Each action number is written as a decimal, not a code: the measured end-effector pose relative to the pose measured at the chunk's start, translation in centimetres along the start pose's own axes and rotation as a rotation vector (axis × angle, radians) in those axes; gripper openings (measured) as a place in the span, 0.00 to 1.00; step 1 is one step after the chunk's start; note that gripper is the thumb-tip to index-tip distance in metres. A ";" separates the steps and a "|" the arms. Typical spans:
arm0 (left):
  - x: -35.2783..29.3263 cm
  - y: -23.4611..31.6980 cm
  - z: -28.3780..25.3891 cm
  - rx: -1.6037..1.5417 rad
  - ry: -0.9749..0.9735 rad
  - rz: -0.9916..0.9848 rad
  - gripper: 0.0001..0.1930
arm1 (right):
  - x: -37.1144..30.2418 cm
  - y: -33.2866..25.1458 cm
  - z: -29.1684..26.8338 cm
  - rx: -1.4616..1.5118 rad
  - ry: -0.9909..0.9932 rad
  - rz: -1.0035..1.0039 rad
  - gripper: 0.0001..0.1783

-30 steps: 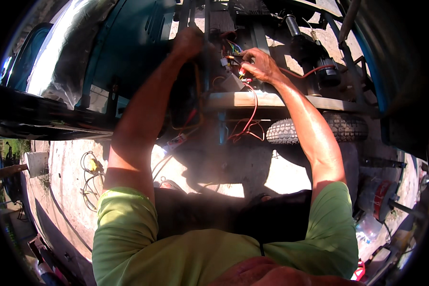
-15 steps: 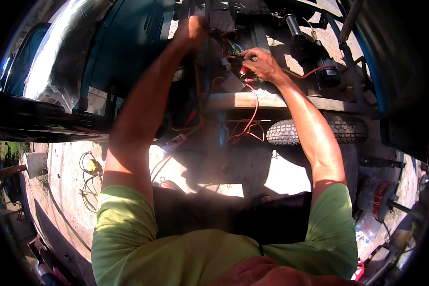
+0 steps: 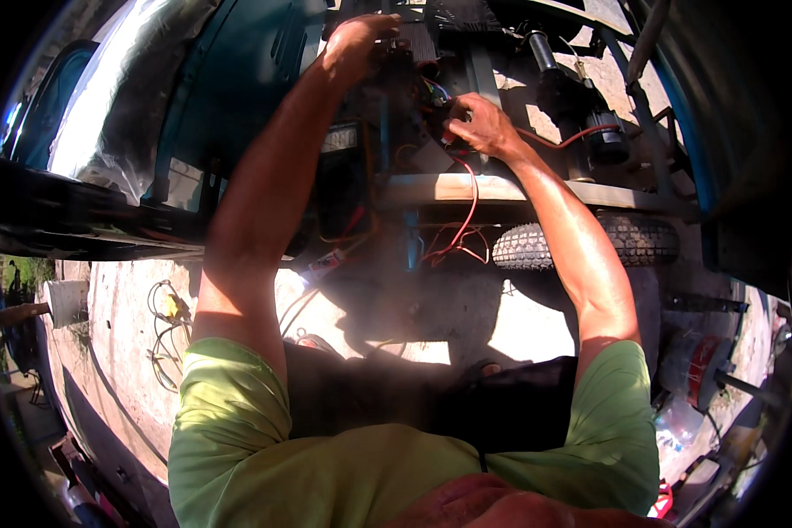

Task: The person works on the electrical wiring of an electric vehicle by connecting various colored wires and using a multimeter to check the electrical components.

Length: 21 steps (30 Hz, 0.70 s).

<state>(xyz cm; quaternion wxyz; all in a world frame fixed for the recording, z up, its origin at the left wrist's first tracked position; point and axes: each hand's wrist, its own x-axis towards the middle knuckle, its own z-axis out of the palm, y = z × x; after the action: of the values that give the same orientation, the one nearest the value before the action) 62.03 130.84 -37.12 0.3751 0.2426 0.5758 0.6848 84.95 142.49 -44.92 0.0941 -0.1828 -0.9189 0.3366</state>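
My left hand [image 3: 354,48] reaches over dark metal parts at the top of the frame. Its fingers stretch to the right, somewhat apart, with no held thing visible. Lower and to the right, my right hand [image 3: 484,125] has its thumb and bent fingers closed on a small red connector [image 3: 449,137], mostly hidden by the fingertips. Beside those fingers lies a bundle of thin coloured wires [image 3: 435,88]. Under the hand a red wire [image 3: 475,189] loops down over a pale frame bar [image 3: 431,187].
Around my hands is an open vehicle frame with a blue panel [image 3: 224,84] on the left. A knobbly tyre [image 3: 524,246] lies below my right forearm, and a dark cylindrical motor [image 3: 605,141] is at upper right. Cable coils [image 3: 163,352] rest on the concrete at left.
My left hand has moved slightly up and its fingers have stretched out to the right. My right hand stays nearly in place, its fingers shifted slightly over the red connector.
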 end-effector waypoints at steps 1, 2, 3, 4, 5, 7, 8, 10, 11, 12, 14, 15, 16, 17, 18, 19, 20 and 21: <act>-0.3 0.2 0.6 -0.104 0.041 -0.129 0.17 | 0.0 0.3 0.2 -0.030 0.026 -0.022 0.22; 0.0 0.0 0.4 0.015 0.000 -0.082 0.17 | 0.1 0.6 0.4 -0.014 0.068 -0.028 0.23; 0.1 0.0 0.0 0.135 -0.039 -0.034 0.17 | 0.2 0.6 0.6 0.002 0.110 -0.037 0.23; 0.2 -0.1 -0.3 0.255 -0.077 0.014 0.17 | 0.5 0.6 0.8 0.019 0.151 -0.045 0.24; 0.4 -0.4 -0.3 0.234 -0.054 -0.013 0.17 | 0.9 0.6 0.7 0.056 0.135 0.015 0.24; -0.5 -0.2 0.4 0.193 -0.012 -0.069 0.17 | 1.6 0.1 0.5 0.133 0.102 0.138 0.25; -0.7 -0.3 0.5 0.267 -0.019 -0.035 0.17 | 1.8 -0.3 0.7 0.147 0.157 0.114 0.24; -1.2 -0.3 0.8 0.369 -0.040 0.017 0.17 | 2.4 -0.7 1.1 0.149 0.215 0.044 0.22; -1.5 -0.3 1.0 0.395 -0.052 0.033 0.18 | 2.7 -0.8 1.4 0.149 0.244 0.009 0.21; -2.0 -0.1 1.1 0.376 -0.065 0.029 0.18 | 3.0 -1.4 1.6 0.197 0.235 -0.021 0.22; -1.9 -0.1 1.4 0.312 -0.085 -0.007 0.18 | 3.5 -2.5 1.7 0.291 0.220 -0.080 0.23; -1.8 -0.4 1.1 0.267 -0.085 -0.039 0.17 | 3.5 -3.7 1.5 0.284 0.168 -0.014 0.23; -1.7 -0.7 0.9 0.222 -0.084 -0.073 0.17 | 3.2 -5.4 0.8 0.277 0.115 0.052 0.24; -1.5 -0.9 0.6 0.227 -0.105 -0.054 0.17 | 3.3 -6.4 0.3 0.257 0.063 0.102 0.25; -1.4 -0.9 0.6 0.230 -0.130 -0.034 0.16 | 3.4 -7.4 -0.2 0.231 0.013 0.154 0.25; -1.3 -1.0 0.5 0.234 -0.154 -0.015 0.16 | 3.8 -8.0 -0.6 0.193 -0.035 0.190 0.26; -1.3 -1.1 0.5 0.238 -0.133 -0.036 0.16 | 4.0 -8.0 -0.4 0.151 -0.028 0.166 0.26; -1.3 -1.1 0.8 0.240 -0.114 -0.055 0.15 | 4.2 -7.8 -0.3 0.105 -0.017 0.144 0.25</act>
<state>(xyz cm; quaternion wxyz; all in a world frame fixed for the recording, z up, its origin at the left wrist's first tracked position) 63.71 130.35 -37.84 0.3943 0.3081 0.6377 0.5856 79.07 138.82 -39.34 0.0713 -0.2403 -0.8854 0.3916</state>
